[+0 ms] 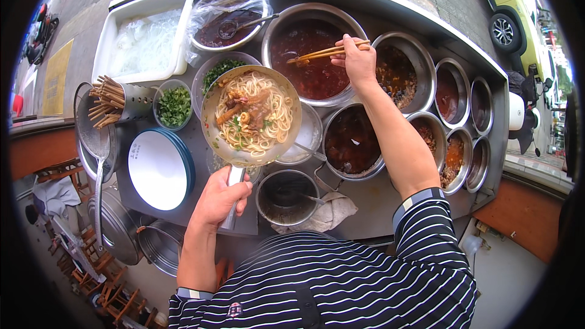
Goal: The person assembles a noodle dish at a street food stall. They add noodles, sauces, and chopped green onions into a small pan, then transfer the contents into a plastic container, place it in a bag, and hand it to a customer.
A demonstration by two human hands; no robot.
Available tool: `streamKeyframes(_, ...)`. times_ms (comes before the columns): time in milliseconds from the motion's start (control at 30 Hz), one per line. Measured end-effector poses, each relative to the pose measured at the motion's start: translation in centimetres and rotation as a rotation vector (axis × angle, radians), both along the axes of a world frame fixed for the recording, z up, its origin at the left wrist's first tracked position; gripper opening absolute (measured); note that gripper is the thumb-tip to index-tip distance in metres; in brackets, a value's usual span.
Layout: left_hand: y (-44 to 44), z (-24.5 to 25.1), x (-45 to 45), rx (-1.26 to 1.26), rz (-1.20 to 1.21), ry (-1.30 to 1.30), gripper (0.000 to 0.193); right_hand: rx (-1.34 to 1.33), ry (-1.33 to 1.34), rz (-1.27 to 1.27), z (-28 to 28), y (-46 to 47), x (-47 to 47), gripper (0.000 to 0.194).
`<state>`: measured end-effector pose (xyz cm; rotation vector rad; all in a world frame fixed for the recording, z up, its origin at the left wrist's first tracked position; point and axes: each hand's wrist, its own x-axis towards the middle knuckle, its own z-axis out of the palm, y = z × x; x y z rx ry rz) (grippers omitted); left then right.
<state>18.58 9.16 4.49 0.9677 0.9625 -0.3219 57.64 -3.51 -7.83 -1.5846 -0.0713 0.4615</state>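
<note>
My left hand [228, 194] is closed around the metal handle of a shallow pan [206, 139], held above the counter. Noodles [279, 123] fill the pan, topped with brown braised pieces [247, 112] and chopped greens. A pair of wooden chopsticks [324, 53] is gripped in my right hand [358, 61]; their tips are over or in the dark red broth [301, 36] of a large steel pot [269, 45]. A brownish piece shows at the chopsticks, but whether they pinch it cannot be told. Directly right of that pot stands a steel pot of dark sauce with minced bits [397, 73].
Around them stand a white tub [189, 9], a bag-covered sauce bowl [263, 27], a cup of chopped greens [173, 105], stacked plates [157, 169], a chopstick holder [139, 103], a strainer [93, 135], a dark-liquid pot [352, 141], an empty-looking pot [285, 214] and a cloth [338, 210].
</note>
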Motion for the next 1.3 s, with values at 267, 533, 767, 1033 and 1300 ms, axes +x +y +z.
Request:
streamKeyframes(267, -0.1, 0.1, 0.3, 0.016, 0.006, 0.002, 0.023, 0.158, 0.06, -0.017, 4.2, -2.6, 0.5, 0.031)
streamKeyframes(533, -0.1, -0.2, 0.8, 0.009, -0.004, -0.034, 0.022, 0.259, 0.141, 0.138, 11.7, -3.2, -4.3, 0.031)
streamKeyframes(767, -0.6, -0.1, 0.6, 0.003, -0.025, -0.055, 0.021, 0.201, 0.231, 0.232, 10.8, -0.7, -8.6, 0.032)
streamKeyframes(1033, -1.5, 0.9, -0.5, 0.026, -0.01, -0.085, 0.018, 0.197, -0.047, 0.208, 15.7, -6.5, -7.9, 0.035)
streamKeyframes(1300, -5.4, 3.9, -3.7, 0.035, -0.013, -0.097, 0.016, 0.178, -0.039, 0.308, 12.4, -5.6, -14.3, 0.028)
